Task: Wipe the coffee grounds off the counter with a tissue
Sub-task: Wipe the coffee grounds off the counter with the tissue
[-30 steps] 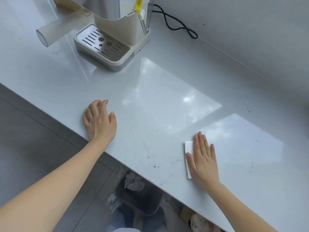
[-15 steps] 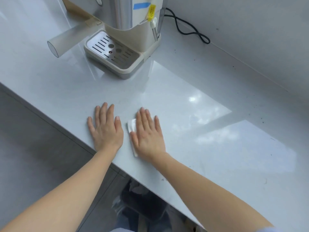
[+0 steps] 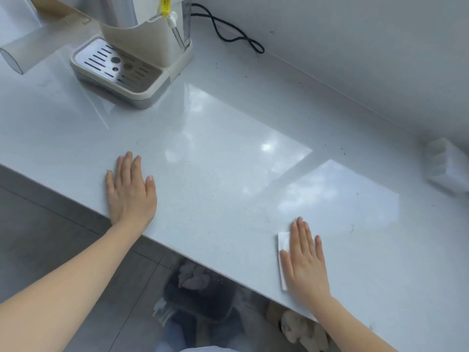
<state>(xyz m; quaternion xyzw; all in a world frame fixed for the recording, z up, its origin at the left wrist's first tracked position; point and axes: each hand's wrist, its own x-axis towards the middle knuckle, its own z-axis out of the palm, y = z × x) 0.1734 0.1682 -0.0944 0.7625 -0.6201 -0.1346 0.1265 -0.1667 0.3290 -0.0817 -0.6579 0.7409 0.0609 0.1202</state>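
R hand (image 3: 305,262) lies flat, palm down, fingers straight and close together, pressing a folded white tissue (image 3: 283,243) onto the counter (image 3: 215,153). No grip on it, just pinned under palm + fingers. Tissue sticks out along the thumb side of the hand, rest is hidden beneath it. Sits near the counter's front edge, right of centre.

L hand (image 3: 129,191) also flat, palm down, fingers spread a little, holding nothing. Heel of the hand is at the front edge, wrist and forearm hang off over the floor. Well apart from R hand.

Coffee grounds (image 3: 344,151): small dark specks scattered along the back of the counter near the wall, a few more to the right past the R hand. Fine speckle in the strip between the two hands, too small to tell if grounds or stone pattern.

Coffee machine (image 3: 142,36) at back left w/ metal slotted drip tray (image 3: 116,66) in front, yellow tag on its steam wand. Black cord (image 3: 228,31) loops behind it along the wall. Clear tube-like item (image 3: 22,57) lies left of the machine, partly cut off by frame. White blurry object (image 3: 446,168) at far right edge on the counter, can't tell what it is. Dark bin (image 3: 200,295) w/ crumpled paper on the floor below the counter edge, between the arms.
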